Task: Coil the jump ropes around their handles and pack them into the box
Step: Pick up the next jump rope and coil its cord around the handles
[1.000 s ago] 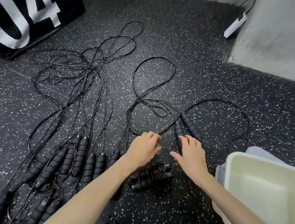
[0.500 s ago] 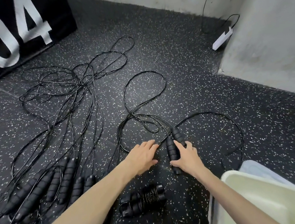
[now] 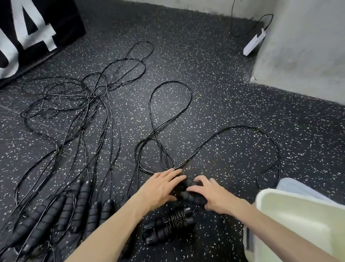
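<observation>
Now drawn together under both hands: the two handles (image 3: 190, 192), a second ago just beyond the fingertips. Right hand (image 3: 215, 195) curled round them, left hand (image 3: 161, 188) laid flat against them, fingers straight. Rope (image 3: 225, 129) trailing beyond the fingertips, uncoiled. Coiled rope (image 3: 170, 224) behind the wrists; box (image 3: 310, 219) right. Winding probably next.

Looks like a gym or training room. Black rubber flooring (image 3: 215, 82) flecked with white, the kind laid in workout spaces. Many black jump ropes (image 3: 95, 108) sprawled across it, foam handles (image 3: 74, 206) bunched near left. Far left, a black box or mat (image 3: 25, 32) bearing large white numerals. Bare concrete walls (image 3: 313, 43) far and right, with a white power strip (image 3: 254, 41) at their foot.
</observation>
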